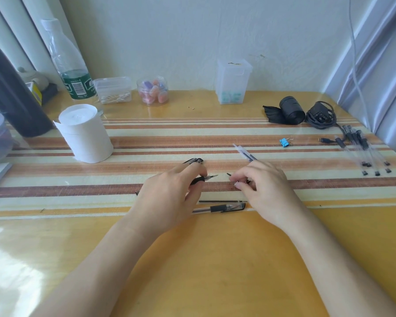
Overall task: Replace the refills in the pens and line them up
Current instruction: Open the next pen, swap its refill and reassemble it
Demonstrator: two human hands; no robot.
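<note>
Two hands busy: left hand (167, 197) pinches pen (203, 178) barrel, right hand (263, 186) nips thin bendy refill (229, 174) — hold near tip.

A yellow worktop (215, 259) with a striped mat (146, 138) stands against a pale textured wall (181, 37). Light curtains (375, 53) hang at both sides; daylight shines at left.

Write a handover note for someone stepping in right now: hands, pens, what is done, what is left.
Left hand: pinching a black-grip pen barrel, tip pointing right.
Right hand: holding a small dark part; clear refills stick out behind it.
Between the hands: loose thin black refill beside a capped clear pen.
Far right: clear pens with black caps, roughly side by side.
Left: reassemble this pen, line up.
</note>
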